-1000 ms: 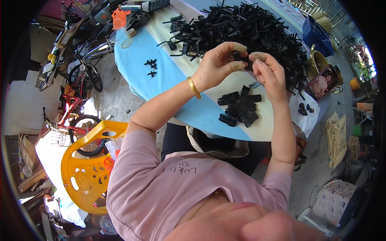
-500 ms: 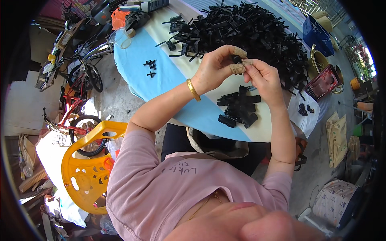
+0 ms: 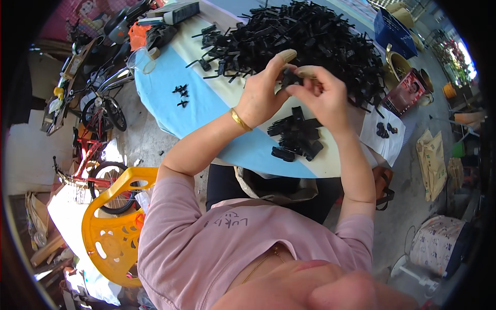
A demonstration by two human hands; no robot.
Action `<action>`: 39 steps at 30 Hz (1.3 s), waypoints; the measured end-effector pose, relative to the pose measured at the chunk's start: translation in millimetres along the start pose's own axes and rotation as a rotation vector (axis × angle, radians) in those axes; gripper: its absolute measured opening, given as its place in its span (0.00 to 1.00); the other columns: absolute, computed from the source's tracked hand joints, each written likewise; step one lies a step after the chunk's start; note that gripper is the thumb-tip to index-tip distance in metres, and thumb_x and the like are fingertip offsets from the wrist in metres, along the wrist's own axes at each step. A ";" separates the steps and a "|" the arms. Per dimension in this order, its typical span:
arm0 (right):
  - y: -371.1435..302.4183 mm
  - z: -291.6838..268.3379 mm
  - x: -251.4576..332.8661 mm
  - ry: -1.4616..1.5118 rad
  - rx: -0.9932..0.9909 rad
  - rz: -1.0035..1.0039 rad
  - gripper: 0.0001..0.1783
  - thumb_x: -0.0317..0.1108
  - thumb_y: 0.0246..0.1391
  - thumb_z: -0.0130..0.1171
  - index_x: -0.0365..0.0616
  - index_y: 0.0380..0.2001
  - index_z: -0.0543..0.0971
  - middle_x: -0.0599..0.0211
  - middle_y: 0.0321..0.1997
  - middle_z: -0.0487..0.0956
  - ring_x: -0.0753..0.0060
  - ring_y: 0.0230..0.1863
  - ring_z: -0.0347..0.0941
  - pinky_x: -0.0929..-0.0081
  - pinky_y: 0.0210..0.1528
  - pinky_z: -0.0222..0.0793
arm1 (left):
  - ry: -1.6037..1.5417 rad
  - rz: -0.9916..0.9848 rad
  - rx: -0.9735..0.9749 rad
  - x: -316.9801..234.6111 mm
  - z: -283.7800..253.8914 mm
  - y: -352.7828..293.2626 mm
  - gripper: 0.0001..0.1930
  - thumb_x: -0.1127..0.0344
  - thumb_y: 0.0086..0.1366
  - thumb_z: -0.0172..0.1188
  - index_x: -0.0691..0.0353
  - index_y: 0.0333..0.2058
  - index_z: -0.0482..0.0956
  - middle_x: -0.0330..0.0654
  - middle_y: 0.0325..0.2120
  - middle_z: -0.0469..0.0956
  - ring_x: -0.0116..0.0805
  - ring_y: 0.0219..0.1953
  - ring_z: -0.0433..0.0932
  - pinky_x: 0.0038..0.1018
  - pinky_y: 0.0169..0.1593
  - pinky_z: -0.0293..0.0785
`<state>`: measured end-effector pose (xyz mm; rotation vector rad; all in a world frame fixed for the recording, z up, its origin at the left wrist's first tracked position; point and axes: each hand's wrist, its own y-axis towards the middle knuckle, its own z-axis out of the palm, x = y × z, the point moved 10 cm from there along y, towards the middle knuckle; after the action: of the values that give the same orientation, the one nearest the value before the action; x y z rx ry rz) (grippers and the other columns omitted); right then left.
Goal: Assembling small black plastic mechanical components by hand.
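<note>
A small black piece is above the table, between the hands: the right hand pinches it with thumb and fingers nearly closed; the left hand is half curled against it — whether it grips too, I cannot tell. A small black pile lies nearer the body, a large black heap beyond. Dark pieces lie on a white bag; a clear cup, blue basket and brass pot stand farther out — contents unclear.
</note>
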<state>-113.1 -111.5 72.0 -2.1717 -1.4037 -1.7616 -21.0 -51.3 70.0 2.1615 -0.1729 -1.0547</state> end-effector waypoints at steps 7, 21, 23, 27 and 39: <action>2.8 -19.7 -10.6 0.112 -0.107 -0.015 0.10 0.23 0.44 0.61 0.38 0.33 0.77 0.78 0.24 0.73 0.91 0.23 0.63 0.89 0.25 0.60 | 0.176 0.282 -0.148 -31.0 -10.5 1.9 0.29 0.75 0.45 0.64 0.63 0.49 0.66 0.49 0.42 0.72 0.44 0.41 0.74 0.28 0.44 0.72; -1.0 0.3 -6.8 0.494 0.301 0.011 0.12 0.29 0.50 0.57 0.36 0.38 0.75 0.69 0.34 0.76 0.80 0.36 0.70 0.83 0.41 0.66 | -1.424 -0.556 0.585 13.0 54.2 -18.2 0.12 0.72 0.54 0.60 0.65 0.35 0.68 0.48 0.33 0.76 0.41 0.40 0.77 0.31 0.46 0.73; -0.6 2.0 -4.9 0.463 0.305 -0.011 0.12 0.28 0.50 0.57 0.37 0.39 0.75 0.69 0.35 0.76 0.81 0.36 0.70 0.84 0.41 0.66 | -1.370 -0.567 0.557 21.9 53.6 -18.7 0.10 0.72 0.54 0.60 0.65 0.33 0.68 0.48 0.32 0.76 0.41 0.39 0.77 0.30 0.45 0.74; -0.2 -3.5 -14.0 0.349 0.124 0.070 0.11 0.26 0.52 0.53 0.37 0.40 0.73 0.72 0.32 0.74 0.84 0.32 0.68 0.87 0.38 0.65 | -1.281 -0.623 0.407 36.2 46.5 -15.7 0.09 0.74 0.54 0.60 0.64 0.28 0.67 0.47 0.29 0.76 0.38 0.36 0.78 0.26 0.41 0.75; -6.0 3.5 -13.0 0.078 0.056 0.084 0.06 0.28 0.55 0.50 0.37 0.31 0.72 0.76 0.23 0.70 0.88 0.25 0.64 0.90 0.30 0.60 | -0.825 -0.485 0.183 49.0 21.5 -8.2 0.09 0.79 0.53 0.59 0.66 0.32 0.69 0.42 0.32 0.75 0.29 0.37 0.76 0.23 0.44 0.73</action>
<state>-113.7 -114.2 57.5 -2.0786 -1.3083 -1.7368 -6.0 -76.8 24.6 1.8258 -0.1213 -2.2504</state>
